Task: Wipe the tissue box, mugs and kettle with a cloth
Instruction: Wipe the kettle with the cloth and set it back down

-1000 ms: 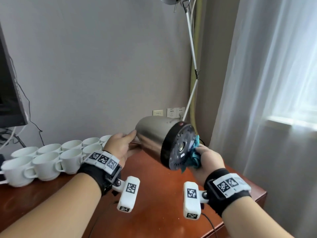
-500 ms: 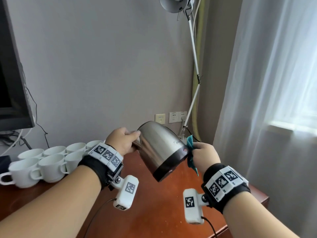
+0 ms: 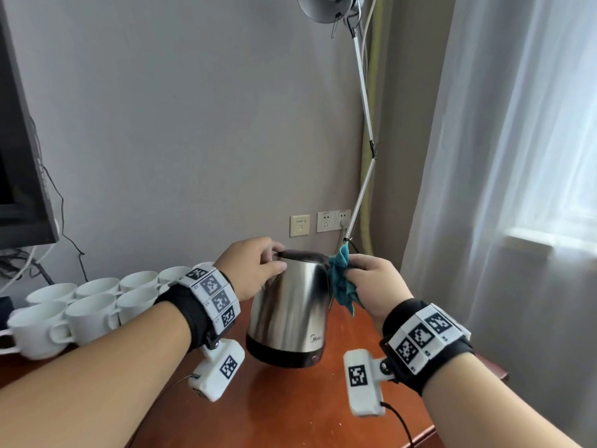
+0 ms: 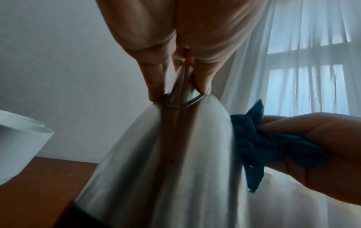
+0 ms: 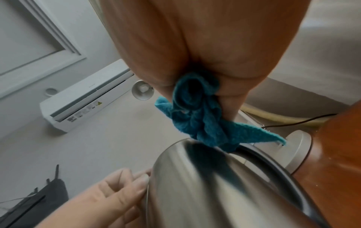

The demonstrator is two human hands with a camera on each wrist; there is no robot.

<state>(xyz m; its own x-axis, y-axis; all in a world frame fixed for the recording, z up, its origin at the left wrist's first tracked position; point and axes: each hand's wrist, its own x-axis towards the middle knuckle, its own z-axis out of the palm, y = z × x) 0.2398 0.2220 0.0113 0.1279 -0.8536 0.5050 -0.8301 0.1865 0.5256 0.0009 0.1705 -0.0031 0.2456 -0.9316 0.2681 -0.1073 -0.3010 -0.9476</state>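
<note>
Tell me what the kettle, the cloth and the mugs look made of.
Kettle: brushed steel by its streaky sheen, with a black, probably plastic, base. Cloth: teal, fuzzy, likely microfibre. Mugs: glossy white, apparently ceramic.

Kettle [image 3: 290, 315]: brushed silver steel body, black band round base, dark lid. Cloth [image 3: 341, 282]: teal blue, plain. Mugs [image 3: 87, 305]: plain white, all alike. Table [image 3: 290, 409]: glossy reddish-brown wood. Wristbands [image 3: 423, 337]: black straps, white tiles printed with black square code patterns. Wall [image 3: 193, 124]: pale grey. Curtain [image 3: 517, 156]: sheer white. Lamp [image 3: 326, 8]: silver metal. Sockets [image 3: 332, 220]: white, one cream plate beside.
</note>
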